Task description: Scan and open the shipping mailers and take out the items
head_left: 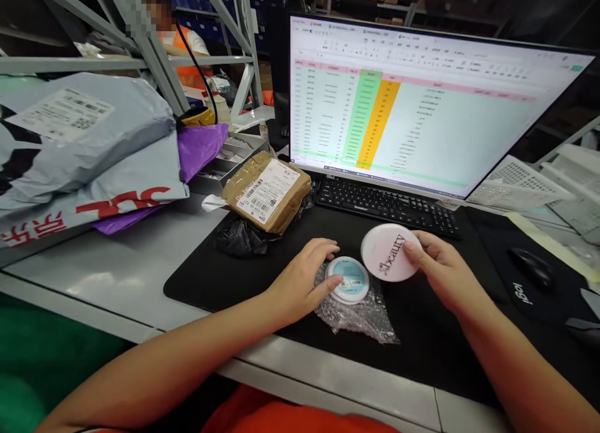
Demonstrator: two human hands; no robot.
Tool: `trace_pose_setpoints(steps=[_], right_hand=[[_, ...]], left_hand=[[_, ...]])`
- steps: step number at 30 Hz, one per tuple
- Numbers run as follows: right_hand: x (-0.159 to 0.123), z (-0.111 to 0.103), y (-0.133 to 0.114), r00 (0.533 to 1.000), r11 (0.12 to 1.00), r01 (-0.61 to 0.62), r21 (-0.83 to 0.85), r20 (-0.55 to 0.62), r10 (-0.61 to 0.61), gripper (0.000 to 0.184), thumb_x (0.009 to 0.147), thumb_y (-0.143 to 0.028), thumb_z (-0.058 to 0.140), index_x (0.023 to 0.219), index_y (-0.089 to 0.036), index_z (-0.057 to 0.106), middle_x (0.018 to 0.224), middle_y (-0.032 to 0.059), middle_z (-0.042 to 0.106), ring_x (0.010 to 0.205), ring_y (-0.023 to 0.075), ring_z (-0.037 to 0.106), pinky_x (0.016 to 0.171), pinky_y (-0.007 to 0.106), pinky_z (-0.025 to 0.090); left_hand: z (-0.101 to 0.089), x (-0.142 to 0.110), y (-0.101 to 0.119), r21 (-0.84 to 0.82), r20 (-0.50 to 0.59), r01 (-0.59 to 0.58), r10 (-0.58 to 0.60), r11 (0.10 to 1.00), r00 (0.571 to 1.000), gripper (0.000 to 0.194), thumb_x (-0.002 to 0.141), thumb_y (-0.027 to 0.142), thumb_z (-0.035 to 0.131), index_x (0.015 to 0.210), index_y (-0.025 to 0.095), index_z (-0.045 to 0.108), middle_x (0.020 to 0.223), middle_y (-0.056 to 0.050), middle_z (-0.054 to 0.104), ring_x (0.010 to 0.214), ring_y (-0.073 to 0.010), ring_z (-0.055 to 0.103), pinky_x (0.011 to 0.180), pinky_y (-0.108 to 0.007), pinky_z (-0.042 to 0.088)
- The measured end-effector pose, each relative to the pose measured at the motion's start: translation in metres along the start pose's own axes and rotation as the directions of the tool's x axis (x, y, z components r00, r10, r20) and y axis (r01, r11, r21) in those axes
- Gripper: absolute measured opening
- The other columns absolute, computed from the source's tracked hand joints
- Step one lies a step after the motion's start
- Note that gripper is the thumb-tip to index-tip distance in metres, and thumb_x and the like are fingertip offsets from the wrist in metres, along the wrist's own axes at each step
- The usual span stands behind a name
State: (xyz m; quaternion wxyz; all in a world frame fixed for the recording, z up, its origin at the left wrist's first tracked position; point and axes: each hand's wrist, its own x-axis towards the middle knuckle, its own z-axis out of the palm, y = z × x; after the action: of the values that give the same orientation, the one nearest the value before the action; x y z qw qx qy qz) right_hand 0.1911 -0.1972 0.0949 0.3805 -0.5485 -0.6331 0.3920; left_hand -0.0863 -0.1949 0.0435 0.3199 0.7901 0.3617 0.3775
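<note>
My left hand curls round a small round tin with a light blue label, which lies on a crumpled clear bubble-wrap bag on the black desk mat. My right hand holds a round pink compact lettered "Beauty", tilted up on edge just right of the tin. Both hands sit in front of the black keyboard.
A brown taped parcel with a shipping label rests on a black bag. Grey and purple mailer bags pile at left. A monitor showing a spreadsheet stands behind. A mouse and papers lie at right. A person in orange is behind the shelving.
</note>
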Motion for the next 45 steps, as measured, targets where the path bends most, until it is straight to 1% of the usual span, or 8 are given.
trace_pose_setpoints(steps=[5,9,18,24,31,33,38,45], right_hand=[[-0.011,0.037,0.001,0.984,0.958,0.036,0.286,0.158,-0.084,0.053,0.091,-0.047,0.064,0.137,-0.025,0.050,0.123,0.0092,0.064,0.098,0.0215,0.067,0.070,0.032,0.061],[-0.019,0.057,0.002,0.949,0.940,0.316,-0.132,0.030,-0.315,0.047,0.098,-0.042,0.052,0.144,-0.029,0.049,0.134,0.0109,0.053,0.120,0.0243,0.055,0.084,0.035,0.059],[-0.036,0.089,0.006,0.772,0.486,0.543,-0.685,0.179,-0.610,0.118,0.083,-0.080,0.049,0.158,-0.003,0.001,0.134,0.0255,0.035,0.119,0.0365,0.042,0.095,0.059,0.052],[-0.030,0.086,0.004,0.562,0.244,0.657,-0.713,0.248,-0.789,0.097,0.090,-0.057,0.060,0.156,-0.002,0.016,0.139,0.0258,0.039,0.129,0.0376,0.038,0.103,0.055,0.047],[-0.051,0.042,-0.042,0.370,0.097,0.880,-0.464,0.546,-0.751,0.050,0.090,-0.016,0.064,0.137,-0.023,0.051,0.147,0.0053,0.049,0.138,0.0256,0.040,0.118,0.045,0.037],[-0.058,0.028,-0.046,0.430,0.193,0.856,-0.480,0.454,-0.780,0.064,0.088,-0.021,0.068,0.145,-0.030,0.042,0.153,0.0033,0.041,0.138,0.0273,0.040,0.117,0.047,0.038],[-0.038,0.000,-0.021,0.877,0.543,0.396,-0.741,0.130,-0.463,0.089,0.082,-0.049,0.074,0.154,-0.024,0.029,0.147,0.0132,0.045,0.131,0.0341,0.048,0.108,0.056,0.045],[-0.001,0.000,0.031,0.965,0.431,0.226,-0.873,0.261,0.021,0.076,0.074,-0.039,0.080,0.140,-0.011,0.054,0.140,0.0209,0.053,0.118,0.0398,0.059,0.096,0.057,0.054]], left_hand=[[0.020,-0.004,0.006,-0.763,0.202,0.232,-0.118,0.603,0.972,0.078,0.092,0.074,0.036,0.153,0.024,0.032,0.147,-0.019,0.046,0.121,-0.0308,0.058,0.102,-0.049,0.048],[0.033,-0.006,0.009,-0.893,0.318,0.348,-0.149,0.286,0.936,0.078,0.088,0.074,0.047,0.148,0.025,0.042,0.145,-0.017,0.051,0.124,-0.0354,0.057,0.098,-0.051,0.051],[0.038,-0.018,0.023,-0.673,0.245,0.430,-0.368,0.602,0.897,0.092,0.079,0.087,0.040,0.126,0.013,0.067,0.112,-0.014,0.071,0.120,-0.0323,0.055,0.107,-0.041,0.040],[0.047,-0.009,0.022,-0.830,0.312,0.472,-0.454,0.297,0.834,0.076,0.082,0.082,0.045,0.103,0.014,0.071,0.079,-0.006,0.069,0.081,-0.0221,0.063,0.076,-0.032,0.048],[0.021,0.004,0.026,-0.827,0.517,0.562,-0.378,0.011,0.768,0.062,0.097,0.061,0.039,0.112,0.010,0.071,0.100,-0.012,0.074,0.105,-0.0251,0.065,0.099,-0.035,0.044],[0.015,0.007,0.022,-0.858,0.484,0.513,-0.392,-0.037,0.782,0.063,0.098,0.059,0.034,0.118,0.011,0.069,0.111,-0.013,0.073,0.113,-0.0277,0.063,0.102,-0.039,0.043],[0.004,0.008,0.015,-0.920,0.388,0.382,-0.327,-0.084,0.862,0.062,0.094,0.061,0.041,0.123,0.012,0.067,0.120,-0.016,0.070,0.121,-0.0340,0.059,0.107,-0.049,0.040],[0.003,0.006,0.010,-0.935,0.356,0.338,-0.302,-0.110,0.884,0.061,0.093,0.059,0.043,0.126,0.012,0.065,0.127,-0.015,0.067,0.128,-0.0337,0.055,0.112,-0.050,0.034]])
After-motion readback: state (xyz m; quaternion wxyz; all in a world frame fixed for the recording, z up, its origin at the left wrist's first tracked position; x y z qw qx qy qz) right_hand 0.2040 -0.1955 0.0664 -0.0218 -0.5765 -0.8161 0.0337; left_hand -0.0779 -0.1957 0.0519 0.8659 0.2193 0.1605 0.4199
